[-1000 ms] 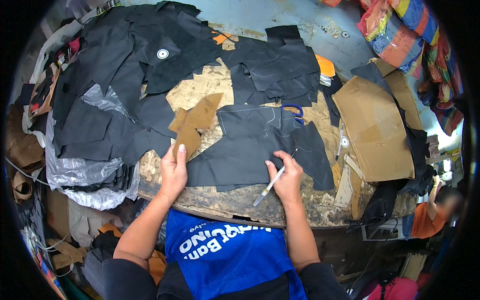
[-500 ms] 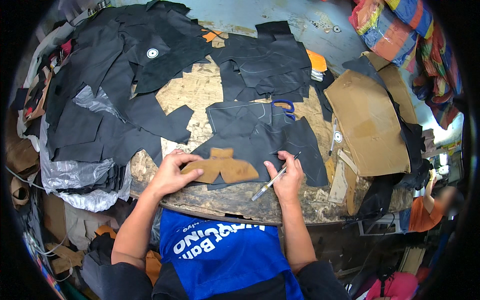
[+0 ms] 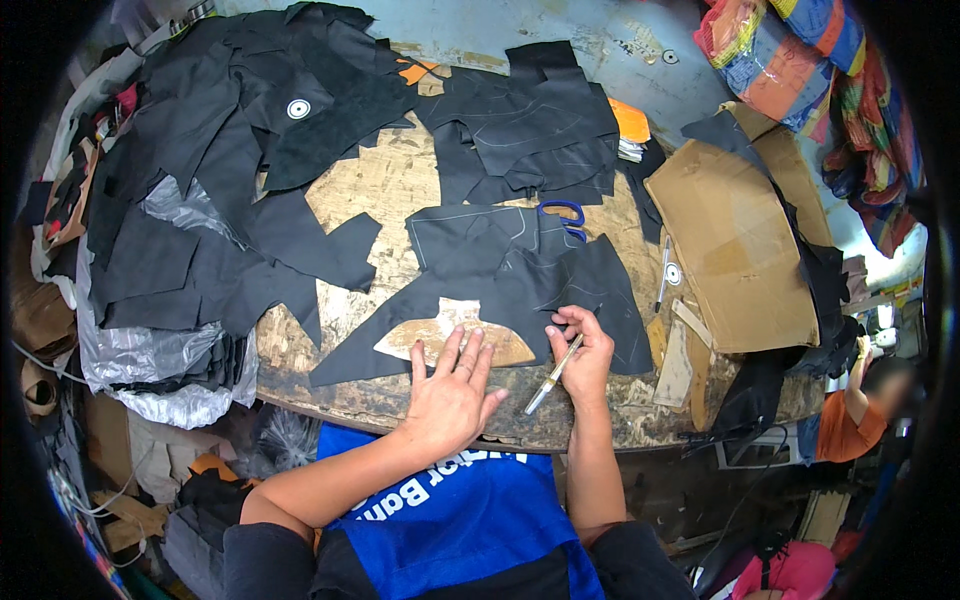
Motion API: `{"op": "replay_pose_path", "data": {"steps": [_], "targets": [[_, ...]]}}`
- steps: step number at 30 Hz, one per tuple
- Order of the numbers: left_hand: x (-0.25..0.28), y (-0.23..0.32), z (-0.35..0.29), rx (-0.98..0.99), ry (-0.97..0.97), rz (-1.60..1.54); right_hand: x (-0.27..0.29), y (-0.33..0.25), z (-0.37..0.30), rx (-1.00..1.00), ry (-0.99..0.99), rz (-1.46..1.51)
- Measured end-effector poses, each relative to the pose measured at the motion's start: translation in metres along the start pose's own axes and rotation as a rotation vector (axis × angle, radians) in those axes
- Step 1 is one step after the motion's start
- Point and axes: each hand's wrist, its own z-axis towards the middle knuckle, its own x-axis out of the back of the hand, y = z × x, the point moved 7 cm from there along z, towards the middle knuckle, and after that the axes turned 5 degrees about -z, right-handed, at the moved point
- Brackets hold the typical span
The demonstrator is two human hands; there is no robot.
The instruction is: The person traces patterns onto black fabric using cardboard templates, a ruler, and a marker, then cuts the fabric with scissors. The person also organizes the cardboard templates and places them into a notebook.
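My left hand [image 3: 448, 395] lies open with fingers spread, pressing on a tan pattern piece [image 3: 408, 335]. The piece has a curved shape with a square tab at its far side and pale worn patches. It rests flat on a black leather sheet [image 3: 460, 245] marked with light outlines. To the right, my right hand [image 3: 588, 362] is closed around a pen [image 3: 546, 388], its pale end pointing down and left over the table's near edge. Blue-handled scissors [image 3: 564, 210] lie at the far side of the sheet, their blades hidden.
Black leather pieces [image 3: 190, 260] are heaped at the left of the wooden table [image 3: 390, 170]. Brown cardboard [image 3: 740, 250] stands at the right, beside another pen [image 3: 663, 270] and tan strips [image 3: 676, 370]. A person in orange [image 3: 850, 425] is at the far right.
The pattern piece went from raised in my left hand to flat on the leather, with its other face up. My left hand moved right and spread over it. The right hand still holds the pen.
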Motion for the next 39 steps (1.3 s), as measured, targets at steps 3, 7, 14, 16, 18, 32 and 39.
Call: {"op": "replay_pose_path", "data": {"steps": [3, 7, 14, 16, 18, 32, 39], "targets": [[0.006, -0.014, 0.002, 0.156, 0.044, 0.056, 0.0, 0.002, 0.0, -0.012, -0.012, 0.026], [0.009, -0.036, -0.006, 0.313, 0.027, 0.048, -0.001, -0.012, -0.003, -0.001, 0.016, -0.089], [-0.002, -0.017, -0.008, 0.186, -0.021, -0.004, -0.001, -0.02, -0.007, -0.007, -0.002, -0.138], [-0.01, -0.005, -0.004, 0.12, -0.053, -0.046, 0.001, -0.01, -0.005, -0.03, -0.022, -0.023], [-0.016, 0.006, 0.003, 0.069, -0.052, -0.023, 0.001, -0.005, -0.004, 0.013, -0.061, 0.023], [-0.025, 0.022, 0.019, 0.036, -0.012, 0.01, 0.001, 0.008, -0.006, -0.029, 0.021, 0.101], [-0.021, 0.021, 0.018, 0.038, 0.039, -0.009, 0.023, -0.01, 0.003, -0.079, 0.179, 0.734]]}}
